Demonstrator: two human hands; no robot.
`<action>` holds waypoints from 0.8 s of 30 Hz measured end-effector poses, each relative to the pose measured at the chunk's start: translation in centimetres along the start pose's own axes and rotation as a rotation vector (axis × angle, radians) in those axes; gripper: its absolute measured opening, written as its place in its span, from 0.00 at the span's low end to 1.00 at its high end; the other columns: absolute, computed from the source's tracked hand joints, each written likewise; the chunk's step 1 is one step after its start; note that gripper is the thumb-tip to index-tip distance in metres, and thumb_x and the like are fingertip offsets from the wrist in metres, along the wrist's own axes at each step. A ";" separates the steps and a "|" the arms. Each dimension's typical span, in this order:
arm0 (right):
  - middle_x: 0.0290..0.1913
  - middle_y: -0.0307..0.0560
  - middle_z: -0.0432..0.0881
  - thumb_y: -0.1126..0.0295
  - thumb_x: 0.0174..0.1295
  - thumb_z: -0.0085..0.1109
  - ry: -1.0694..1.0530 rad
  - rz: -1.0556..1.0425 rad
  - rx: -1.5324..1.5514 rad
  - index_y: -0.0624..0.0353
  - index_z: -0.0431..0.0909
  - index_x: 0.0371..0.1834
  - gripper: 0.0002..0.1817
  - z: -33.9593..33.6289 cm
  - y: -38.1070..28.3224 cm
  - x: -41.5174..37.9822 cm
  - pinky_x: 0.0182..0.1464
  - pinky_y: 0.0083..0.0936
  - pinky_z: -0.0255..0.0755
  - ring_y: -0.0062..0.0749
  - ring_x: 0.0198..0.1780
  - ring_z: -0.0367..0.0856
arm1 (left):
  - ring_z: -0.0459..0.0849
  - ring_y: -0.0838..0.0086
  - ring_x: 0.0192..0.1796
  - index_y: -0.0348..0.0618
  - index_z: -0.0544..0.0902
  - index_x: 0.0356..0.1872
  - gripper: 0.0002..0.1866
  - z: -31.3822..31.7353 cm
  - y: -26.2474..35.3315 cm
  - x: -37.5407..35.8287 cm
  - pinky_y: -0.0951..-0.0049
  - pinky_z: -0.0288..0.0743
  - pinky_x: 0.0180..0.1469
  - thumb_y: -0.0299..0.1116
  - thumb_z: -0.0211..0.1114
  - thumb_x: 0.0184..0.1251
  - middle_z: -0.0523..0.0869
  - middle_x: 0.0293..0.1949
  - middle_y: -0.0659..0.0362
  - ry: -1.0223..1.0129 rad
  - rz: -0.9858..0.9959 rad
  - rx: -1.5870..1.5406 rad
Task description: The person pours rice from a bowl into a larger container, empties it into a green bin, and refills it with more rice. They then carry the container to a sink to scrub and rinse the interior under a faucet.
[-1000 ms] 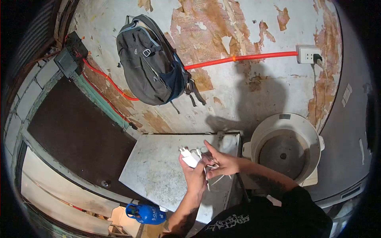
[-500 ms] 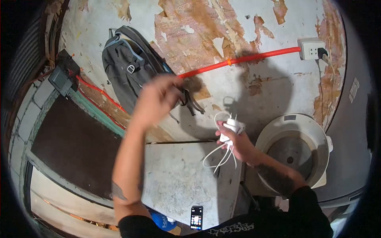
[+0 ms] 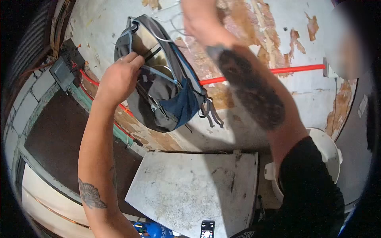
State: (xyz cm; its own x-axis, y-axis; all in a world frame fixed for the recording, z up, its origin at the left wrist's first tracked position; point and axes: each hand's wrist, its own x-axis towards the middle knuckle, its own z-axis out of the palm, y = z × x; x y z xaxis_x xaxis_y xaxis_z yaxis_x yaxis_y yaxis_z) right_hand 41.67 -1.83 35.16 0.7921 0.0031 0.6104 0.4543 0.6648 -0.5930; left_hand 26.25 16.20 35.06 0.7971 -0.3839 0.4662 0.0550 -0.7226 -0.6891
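Note:
A grey and blue backpack hangs against the peeling wall with its top compartment gaping. My left hand is closed on the edge of that opening, holding it apart. At the top of the view my right hand is raised beside the bag, partly cut off by the frame edge. Loops of a white charger cable hang next to it, over the bag's upper side. The charger's plug body is hidden, and the right fingers are mostly out of sight.
A red conduit runs along the wall to a partly hidden outlet. Below stands a scuffed white surface with a phone at its near edge. A blue gas cylinder is at lower left; a white tub is at right.
My right hand has risen from above the white surface to the bag's top, carrying the charger cable. My left hand has taken hold of the backpack's opening, which now gapes.

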 end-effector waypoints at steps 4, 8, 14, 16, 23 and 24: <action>0.37 0.41 0.87 0.68 0.56 0.69 -0.071 -0.212 0.416 0.61 0.82 0.44 0.14 11.7 11.3 1.6 0.45 0.32 0.76 0.30 0.39 0.83 | 0.82 0.50 0.46 0.43 0.73 0.44 0.16 -0.4 -0.2 -0.2 0.54 0.79 0.44 0.19 0.59 0.52 0.79 0.41 0.52 0.136 0.005 0.036; 0.49 0.42 0.83 0.64 0.68 0.60 -0.792 0.300 0.328 0.58 0.79 0.49 0.12 15.9 31.6 7.4 0.48 0.26 0.75 0.21 0.46 0.79 | 0.80 0.47 0.46 0.42 0.74 0.45 0.15 -0.2 -0.9 -1.3 0.52 0.76 0.43 0.17 0.57 0.56 0.78 0.41 0.50 0.188 0.012 0.033; 0.42 0.45 0.83 0.67 0.66 0.58 -0.838 0.032 -0.541 0.59 0.81 0.45 0.09 10.5 19.2 3.4 0.44 0.28 0.75 0.24 0.40 0.79 | 0.80 0.49 0.49 0.43 0.75 0.49 0.16 1.0 0.0 -4.2 0.54 0.77 0.45 0.19 0.61 0.61 0.78 0.48 0.52 0.259 0.039 -0.050; 0.40 0.45 0.83 0.69 0.66 0.57 -0.860 -0.009 -0.622 0.60 0.81 0.43 0.09 8.4 16.6 3.5 0.42 0.28 0.75 0.25 0.39 0.79 | 0.80 0.49 0.49 0.41 0.75 0.48 0.16 0.3 1.9 -7.3 0.57 0.77 0.45 0.19 0.64 0.58 0.79 0.48 0.51 0.296 -0.068 -0.167; 0.33 0.48 0.83 0.73 0.64 0.54 -0.898 -0.068 -0.798 0.61 0.83 0.39 0.08 2.0 10.4 3.7 0.36 0.29 0.76 0.28 0.33 0.79 | 0.72 0.61 0.18 0.38 0.76 0.24 0.14 0.6 13.7 -29.3 0.68 0.67 0.24 0.32 0.70 0.66 0.73 0.16 0.52 0.012 -0.668 -0.511; 0.32 0.49 0.83 0.73 0.64 0.53 -0.906 -0.055 -0.813 0.61 0.83 0.38 0.08 1.1 10.2 3.5 0.36 0.30 0.76 0.29 0.32 0.79 | 0.72 0.65 0.18 0.38 0.77 0.25 0.13 1.7 16.5 -33.9 0.68 0.66 0.23 0.31 0.70 0.67 0.74 0.16 0.53 -0.083 -0.875 -0.579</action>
State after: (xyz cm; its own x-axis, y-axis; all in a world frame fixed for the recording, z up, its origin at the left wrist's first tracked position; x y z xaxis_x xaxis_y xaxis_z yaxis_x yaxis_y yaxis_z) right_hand 48.58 5.77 31.84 0.3401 0.7254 0.5984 0.8585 0.0202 -0.5124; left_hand 1.11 18.22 6.93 0.6583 0.4295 0.6182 0.3531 -0.9015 0.2503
